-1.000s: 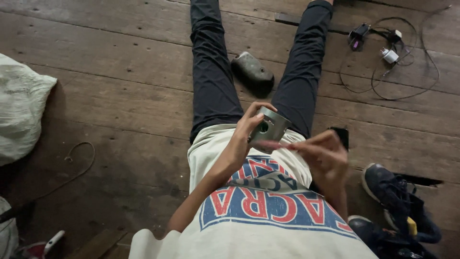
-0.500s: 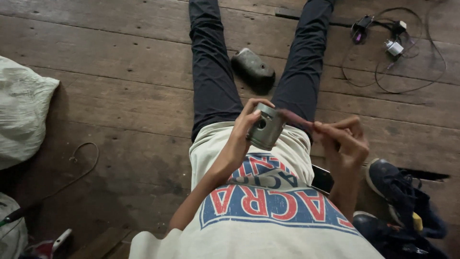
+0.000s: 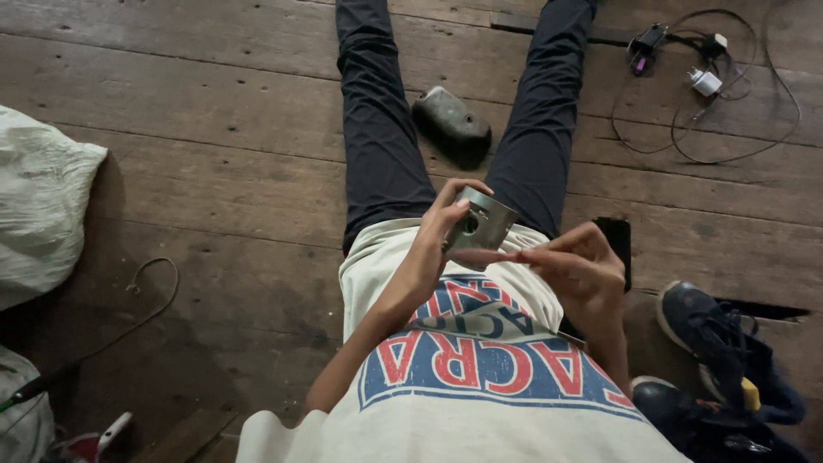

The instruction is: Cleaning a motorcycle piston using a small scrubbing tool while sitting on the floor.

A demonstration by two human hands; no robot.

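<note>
My left hand [image 3: 441,230] grips a grey metal piston [image 3: 482,225] above my lap, its side hole facing me. My right hand [image 3: 576,270] is just right of it, fingers pinched together, with a fingertip touching the piston's lower edge; I cannot tell whether it holds anything small. A black phone [image 3: 619,244] lies on the floor behind the right hand. I sit on a wooden plank floor [image 3: 214,214] with both legs in dark trousers stretched out ahead.
A dark rounded metal part [image 3: 453,124] lies between my legs. Chargers and tangled cables [image 3: 711,86] are at the far right. White sacks [image 3: 39,201] sit at the left, with a loose wire [image 3: 129,317] nearby. Dark shoes [image 3: 720,351] lie at my right.
My right hand dropped from beside the piston's top and came in under it, fingertip now on its lower edge. The piston tilted slightly in my left hand.
</note>
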